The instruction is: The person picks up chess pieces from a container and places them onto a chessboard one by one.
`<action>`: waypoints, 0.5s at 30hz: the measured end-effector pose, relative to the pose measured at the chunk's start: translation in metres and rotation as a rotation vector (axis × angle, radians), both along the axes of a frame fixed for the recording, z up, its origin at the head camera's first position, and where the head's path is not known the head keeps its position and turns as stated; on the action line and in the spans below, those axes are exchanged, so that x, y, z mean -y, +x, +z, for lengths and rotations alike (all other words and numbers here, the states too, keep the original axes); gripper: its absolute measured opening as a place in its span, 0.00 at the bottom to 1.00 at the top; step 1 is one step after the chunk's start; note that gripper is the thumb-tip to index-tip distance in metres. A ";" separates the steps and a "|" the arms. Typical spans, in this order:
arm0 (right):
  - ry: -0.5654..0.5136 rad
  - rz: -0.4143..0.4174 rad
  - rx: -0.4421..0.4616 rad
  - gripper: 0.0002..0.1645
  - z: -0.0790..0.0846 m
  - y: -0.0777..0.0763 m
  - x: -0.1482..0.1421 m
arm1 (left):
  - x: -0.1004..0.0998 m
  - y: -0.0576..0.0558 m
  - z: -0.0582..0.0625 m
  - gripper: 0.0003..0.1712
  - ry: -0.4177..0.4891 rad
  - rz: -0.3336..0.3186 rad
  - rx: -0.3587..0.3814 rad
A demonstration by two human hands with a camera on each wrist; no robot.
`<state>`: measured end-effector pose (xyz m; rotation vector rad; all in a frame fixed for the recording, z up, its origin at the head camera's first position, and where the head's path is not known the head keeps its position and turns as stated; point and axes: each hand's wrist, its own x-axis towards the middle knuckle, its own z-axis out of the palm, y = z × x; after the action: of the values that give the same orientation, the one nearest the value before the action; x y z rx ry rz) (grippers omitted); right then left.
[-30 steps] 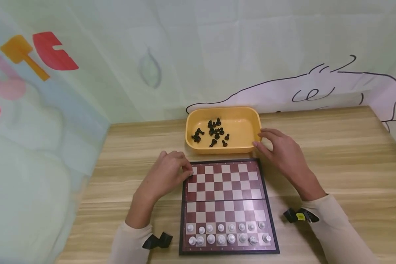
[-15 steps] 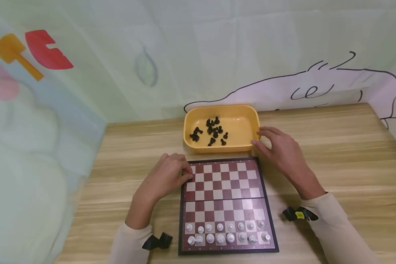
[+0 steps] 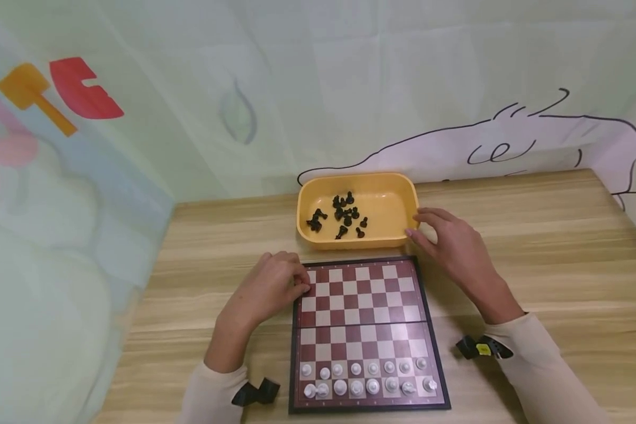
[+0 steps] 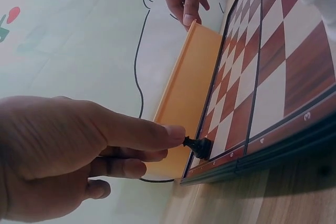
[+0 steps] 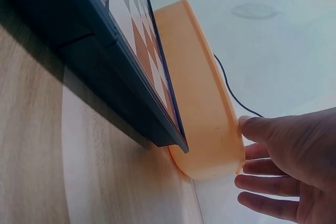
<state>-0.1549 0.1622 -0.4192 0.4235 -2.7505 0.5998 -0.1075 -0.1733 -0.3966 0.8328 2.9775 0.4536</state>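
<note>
At the far left corner of the chessboard [image 3: 358, 331], my left hand [image 3: 269, 287] pinches the top of a small black chess piece [image 4: 200, 148]. The piece's base is on a corner square, and in the head view the fingers hide it. My right hand [image 3: 458, 250] holds the near right corner of a yellow tray [image 3: 360, 244], thumb and fingertips at its rim [image 5: 239, 129]. Several black chess pieces [image 3: 347, 215] lie jumbled in the tray's left and middle part.
Two rows of white chess pieces [image 3: 372, 386] stand along the board's near edge. The tray sits just beyond the board, against a printed cloth backdrop [image 3: 318, 88]. All rests on a wooden table [image 3: 551, 259].
My left fingers have shifted slightly nearer along the board's left edge. The right hand stays at the tray corner. The head view tilts a little.
</note>
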 end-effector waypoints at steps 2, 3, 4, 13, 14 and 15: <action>0.003 -0.002 -0.002 0.27 0.000 0.000 0.000 | 0.000 0.000 0.000 0.04 -0.001 0.004 0.007; 0.002 -0.001 -0.004 0.27 0.000 0.000 -0.001 | 0.000 0.000 0.000 0.04 0.000 0.008 0.008; 0.002 -0.001 -0.007 0.27 0.000 0.000 -0.001 | 0.000 0.001 -0.001 0.04 0.002 0.011 0.011; 0.003 0.010 -0.008 0.27 -0.002 0.001 -0.001 | 0.000 0.003 -0.001 0.03 -0.003 0.009 0.004; 0.002 0.011 -0.010 0.27 -0.002 0.001 -0.001 | 0.000 0.003 -0.001 0.03 -0.007 0.008 -0.002; 0.002 0.012 -0.008 0.27 -0.002 0.001 -0.001 | 0.000 0.004 -0.001 0.03 -0.011 0.008 -0.006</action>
<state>-0.1540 0.1628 -0.4208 0.4427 -2.7430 0.5977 -0.1036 -0.1734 -0.3977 0.8233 2.9874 0.4348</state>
